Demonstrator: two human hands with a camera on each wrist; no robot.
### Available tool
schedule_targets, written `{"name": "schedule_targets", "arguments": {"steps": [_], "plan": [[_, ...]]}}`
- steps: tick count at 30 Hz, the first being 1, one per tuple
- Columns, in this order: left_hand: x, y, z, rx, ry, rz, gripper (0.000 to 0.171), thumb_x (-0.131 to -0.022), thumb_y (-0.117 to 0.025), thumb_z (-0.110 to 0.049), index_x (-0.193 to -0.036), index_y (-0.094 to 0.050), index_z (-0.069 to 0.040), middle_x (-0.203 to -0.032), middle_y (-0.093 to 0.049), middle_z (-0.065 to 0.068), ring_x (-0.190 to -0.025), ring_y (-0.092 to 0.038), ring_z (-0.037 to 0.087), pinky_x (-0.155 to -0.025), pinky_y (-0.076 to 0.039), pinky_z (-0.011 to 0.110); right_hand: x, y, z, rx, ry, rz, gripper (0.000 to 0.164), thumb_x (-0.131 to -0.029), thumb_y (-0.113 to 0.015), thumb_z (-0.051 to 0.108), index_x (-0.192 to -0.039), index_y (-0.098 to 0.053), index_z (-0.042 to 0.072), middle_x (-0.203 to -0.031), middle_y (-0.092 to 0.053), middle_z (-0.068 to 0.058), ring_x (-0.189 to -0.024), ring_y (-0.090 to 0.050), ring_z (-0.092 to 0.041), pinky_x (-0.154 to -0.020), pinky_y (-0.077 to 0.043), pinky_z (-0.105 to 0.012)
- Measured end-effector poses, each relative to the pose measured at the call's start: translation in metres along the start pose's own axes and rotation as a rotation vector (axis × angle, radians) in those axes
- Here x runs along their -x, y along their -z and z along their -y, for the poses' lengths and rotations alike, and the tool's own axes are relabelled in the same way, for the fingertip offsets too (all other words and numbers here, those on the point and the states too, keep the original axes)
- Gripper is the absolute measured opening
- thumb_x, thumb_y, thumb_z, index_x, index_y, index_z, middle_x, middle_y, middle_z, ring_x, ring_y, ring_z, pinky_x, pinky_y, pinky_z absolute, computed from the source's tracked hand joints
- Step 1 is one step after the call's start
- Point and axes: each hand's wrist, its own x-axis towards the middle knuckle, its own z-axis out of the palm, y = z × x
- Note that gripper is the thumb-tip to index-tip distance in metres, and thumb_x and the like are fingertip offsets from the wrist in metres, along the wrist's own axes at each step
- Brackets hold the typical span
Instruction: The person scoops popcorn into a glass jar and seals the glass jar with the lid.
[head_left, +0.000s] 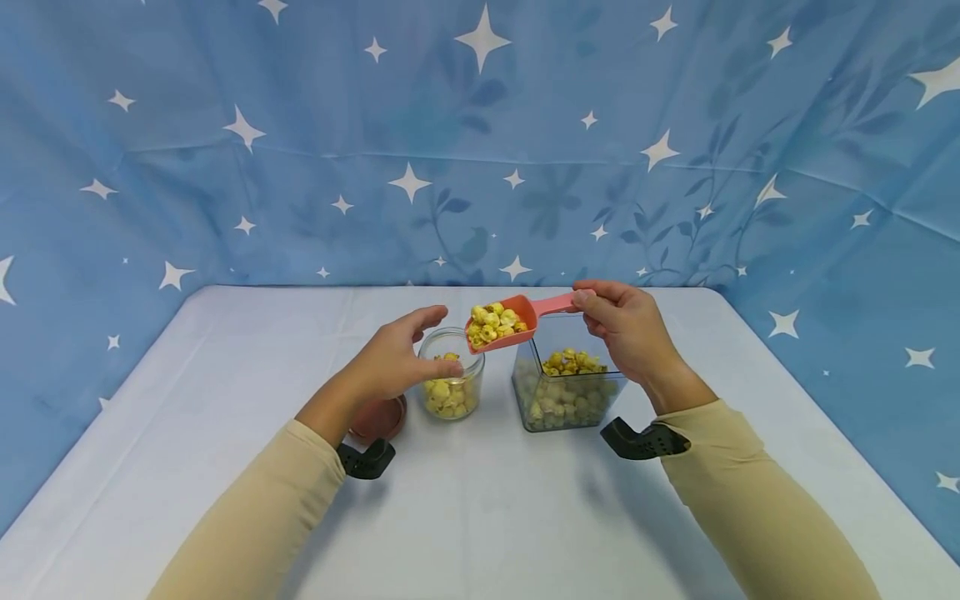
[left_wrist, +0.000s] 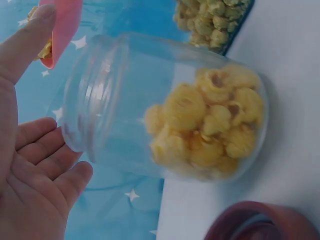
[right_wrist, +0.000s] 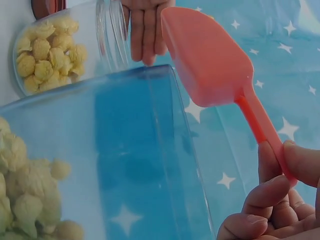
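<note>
My right hand [head_left: 626,325] pinches the handle of a pink scoop [right_wrist: 210,60] heaped with yellow popcorn [head_left: 493,323]. The scoop hangs in the air, its tip beside and above the mouth of a clear jar [left_wrist: 135,105]. Popcorn [left_wrist: 205,125] fills roughly the jar's lower half. At the jar's left my left hand [head_left: 393,354] is spread around the rim with its fingers apart; whether any finger touches the glass I cannot tell. Beneath the right hand stands a clear rectangular container [head_left: 573,400] with more popcorn [right_wrist: 30,190] in it.
A reddish-brown round lid [head_left: 378,419] lies on the white table [head_left: 465,517] left of the jar, partly under the left wrist. A blue curtain [head_left: 315,100] with white stars hangs behind the table. Both wrists wear black bands [head_left: 645,440].
</note>
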Motion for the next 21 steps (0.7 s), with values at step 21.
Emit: {"name": "schedule_targets", "arguments": {"steps": [21], "plan": [[0.0, -0.008, 0.015, -0.009, 0.082, 0.024, 0.093, -0.08, -0.084, -0.043, -0.155, -0.037, -0.014, -0.155, -0.041, 0.004, -0.137, -0.043, 0.036, -0.108, -0.039, 0.052, -0.006, -0.019, 0.008, 0.323, -0.047, -0.008, 0.042, -0.101, -0.062, 0.026, -0.131, -0.062, -0.003, -0.109, -0.072, -0.016, -0.098, -0.054, -0.027, -0.083, -0.046, -0.035]]}}
